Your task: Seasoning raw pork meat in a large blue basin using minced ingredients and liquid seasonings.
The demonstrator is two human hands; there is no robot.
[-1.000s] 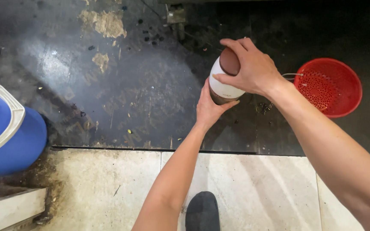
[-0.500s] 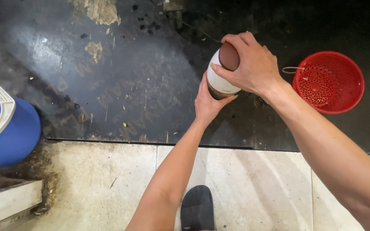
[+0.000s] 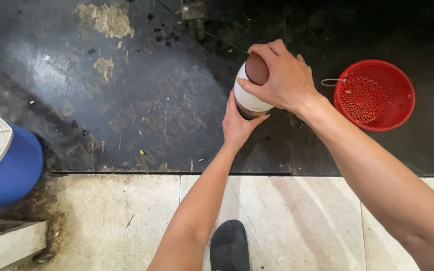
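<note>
Head view, looking down. Your left hand [image 3: 237,125] cups from below a white cylindrical container with a brown rounded top [image 3: 251,90], fingers wrapped on its lower side. Your right hand [image 3: 282,78] clamps over the brown top, thumb on the white wall. You hold the container in the air above a dark, wet, stained floor [image 3: 141,100]. Round red perforated plastic basket [image 3: 375,94]: on that floor, right of your right hand, apart from it. Blue drum with white rim [image 3: 1,155]: left edge. Pale tiled floor [image 3: 287,216]: nearest you, with a dark shoe toe [image 3: 229,246].
</note>
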